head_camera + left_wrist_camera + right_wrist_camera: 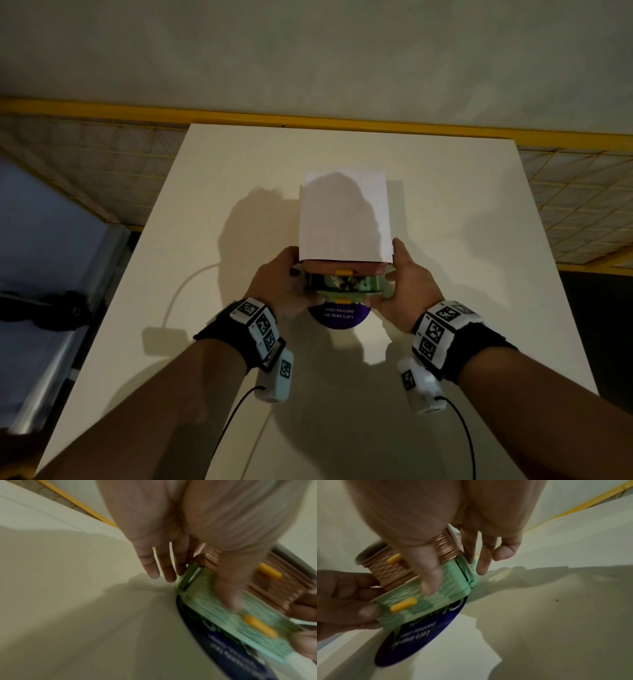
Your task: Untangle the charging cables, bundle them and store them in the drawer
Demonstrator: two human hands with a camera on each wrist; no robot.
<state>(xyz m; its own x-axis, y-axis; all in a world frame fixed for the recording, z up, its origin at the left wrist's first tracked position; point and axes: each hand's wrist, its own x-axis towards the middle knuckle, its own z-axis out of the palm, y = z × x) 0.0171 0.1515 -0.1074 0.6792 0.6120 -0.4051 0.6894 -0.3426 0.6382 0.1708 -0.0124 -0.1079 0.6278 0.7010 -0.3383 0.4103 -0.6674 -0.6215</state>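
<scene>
The green drawer [343,285] of the small drawer unit [344,219] mid-counter [479,274] stands partly pulled out, something tangled inside, too blurred to name. Left hand [284,286] and right hand [407,284] clasp it, fingers curled round its sides. Light, stiff plastic, probably slippery: better held by the side walls. A white cable [186,284] lies left.

Purple round sticker [339,317] — upside down — reads "Let's keep our pantries clean".

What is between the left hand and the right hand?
The green drawer, part open, with the brown drawer above it; left hand and right hand hold its sides. Head view shows this.
</scene>
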